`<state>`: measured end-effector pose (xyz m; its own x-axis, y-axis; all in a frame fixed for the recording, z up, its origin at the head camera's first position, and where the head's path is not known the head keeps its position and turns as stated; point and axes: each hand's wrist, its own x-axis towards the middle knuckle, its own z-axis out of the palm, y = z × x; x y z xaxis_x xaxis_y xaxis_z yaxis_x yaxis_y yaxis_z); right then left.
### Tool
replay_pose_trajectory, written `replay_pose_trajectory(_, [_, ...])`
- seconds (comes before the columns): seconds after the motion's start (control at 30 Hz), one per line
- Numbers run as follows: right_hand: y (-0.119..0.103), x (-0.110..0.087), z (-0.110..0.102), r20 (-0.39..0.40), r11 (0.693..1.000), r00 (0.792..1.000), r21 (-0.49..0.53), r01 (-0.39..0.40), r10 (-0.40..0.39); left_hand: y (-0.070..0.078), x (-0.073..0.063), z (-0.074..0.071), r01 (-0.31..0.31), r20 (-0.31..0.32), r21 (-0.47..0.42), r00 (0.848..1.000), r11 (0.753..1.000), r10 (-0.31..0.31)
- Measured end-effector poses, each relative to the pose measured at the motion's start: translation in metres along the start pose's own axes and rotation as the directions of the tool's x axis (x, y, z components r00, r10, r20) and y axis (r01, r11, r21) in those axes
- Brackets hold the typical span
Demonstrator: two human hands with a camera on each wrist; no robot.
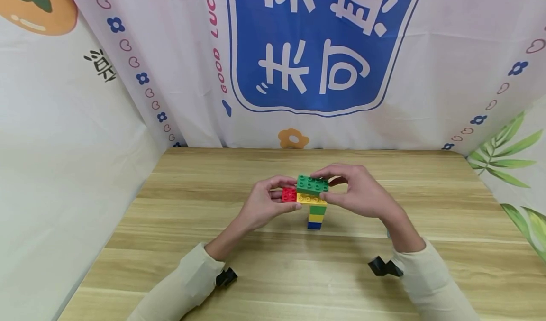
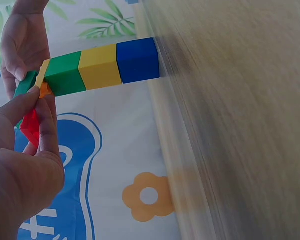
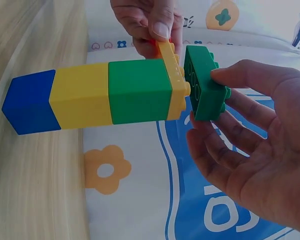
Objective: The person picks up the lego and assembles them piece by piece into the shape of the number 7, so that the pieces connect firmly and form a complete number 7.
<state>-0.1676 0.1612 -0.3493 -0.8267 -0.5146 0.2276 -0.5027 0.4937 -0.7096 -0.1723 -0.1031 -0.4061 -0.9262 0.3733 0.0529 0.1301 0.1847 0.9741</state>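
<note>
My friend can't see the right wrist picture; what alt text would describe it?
A right hand holds a green brick close to the studded top of a thin yellow piece, whose far end the left hand grips. The piece tops a tower, seen sideways, of a green block, a yellow block and a blue block.

The upper brick (image 1: pixel 312 185) is showing green, the plate (image 1: pixel 309 199) yellow, the side brick (image 1: pixel 288 195) red. The column (image 1: pixel 316 218) is running green, yellow, blue downward. The surface (image 1: pixel 273 273) is displaying tan wood grain; the cloth (image 1: pixel 350 130) is bearing blue, orange and pink motifs on white.
</note>
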Motion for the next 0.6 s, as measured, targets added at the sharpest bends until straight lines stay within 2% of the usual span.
replay_pose_trajectory(0.6, [0.0010,0.0068,0.0107,0.056,0.999,0.998,0.033,-0.016,0.014,-0.0011,0.0007,-0.0006,0.003,0.001,0.002,1.000,1.000,-0.003])
